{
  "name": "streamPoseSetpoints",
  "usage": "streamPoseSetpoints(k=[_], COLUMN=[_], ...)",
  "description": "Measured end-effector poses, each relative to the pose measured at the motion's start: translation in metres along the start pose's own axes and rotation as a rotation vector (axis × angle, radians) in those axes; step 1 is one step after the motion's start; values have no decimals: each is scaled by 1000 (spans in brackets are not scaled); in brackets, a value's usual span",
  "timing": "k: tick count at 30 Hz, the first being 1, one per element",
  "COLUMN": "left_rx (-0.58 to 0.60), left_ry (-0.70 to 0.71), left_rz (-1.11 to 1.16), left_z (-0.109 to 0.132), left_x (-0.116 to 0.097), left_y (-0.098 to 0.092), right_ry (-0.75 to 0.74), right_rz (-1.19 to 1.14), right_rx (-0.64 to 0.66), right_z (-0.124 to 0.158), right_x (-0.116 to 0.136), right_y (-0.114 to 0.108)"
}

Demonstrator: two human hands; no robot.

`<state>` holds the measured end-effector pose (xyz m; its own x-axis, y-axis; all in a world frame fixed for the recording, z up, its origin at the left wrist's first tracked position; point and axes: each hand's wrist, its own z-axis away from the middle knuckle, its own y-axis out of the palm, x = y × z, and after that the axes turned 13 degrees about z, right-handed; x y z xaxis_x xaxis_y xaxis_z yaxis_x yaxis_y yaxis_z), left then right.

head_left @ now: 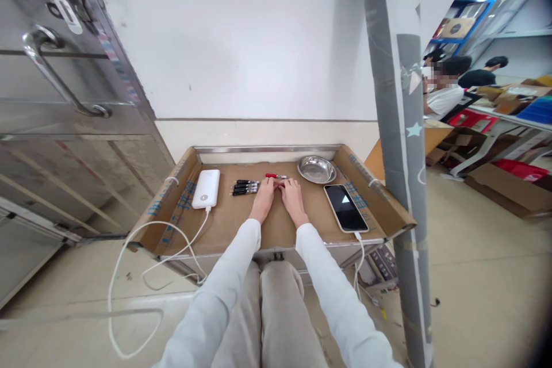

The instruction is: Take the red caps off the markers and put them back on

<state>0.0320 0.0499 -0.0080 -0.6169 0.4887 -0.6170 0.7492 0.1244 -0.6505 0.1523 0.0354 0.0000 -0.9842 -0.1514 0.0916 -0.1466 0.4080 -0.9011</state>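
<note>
Both my hands rest side by side on a cardboard-lined tray table (224, 224). My left hand (264, 196) lies flat with its fingers stretched toward a row of black pens (245, 187) just to its left. My right hand (292, 195) lies next to it, fingers forward, and its fingertips seem to touch a small red piece (281, 185) that I cannot make out. A red pen (275, 176) lies just beyond the fingertips of both hands. Neither hand holds anything that I can name.
A white power bank (206, 188) with a white cable (129, 276) lies at the left. A steel dish (316, 169) sits at the back right, and a phone (345, 207) on a cable lies at the right. A grey pole (403, 144) stands right. A metal cabinet (64, 98) stands left. People sit far right.
</note>
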Motion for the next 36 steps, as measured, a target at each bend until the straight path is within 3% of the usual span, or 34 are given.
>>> streamPoseSetpoints(k=[3,7,12,18,22,28,33,36], left_rx=[-4,-28,59,40,-10,-82,-181,-297], left_ry=[-4,40,108,76,15,26,-44,-144], left_rz=[20,-115,-254,-361,-329,-269,-191,-236], left_z=[1,-6,-12,32,54,50,56,64], left_x=[-3,-7,-12,-28,-33,-30,-33,-38], left_y=[-1,-1,2,-11,-23,-25,-31,-36], right_ry=[2,72,79,97,82,61,-248,-275], right_rz=[25,0,-89,-175,-184,-121,-297,-336], right_rx=[-3,-80,-200,-243,-201,-121,-9,10], right_z=[5,17,34,44,44,44,45,45], right_x=[-1,0,4,5,5,8,14,16], right_y=[-5,-15,-28,-33,-32,-34,-42,-38])
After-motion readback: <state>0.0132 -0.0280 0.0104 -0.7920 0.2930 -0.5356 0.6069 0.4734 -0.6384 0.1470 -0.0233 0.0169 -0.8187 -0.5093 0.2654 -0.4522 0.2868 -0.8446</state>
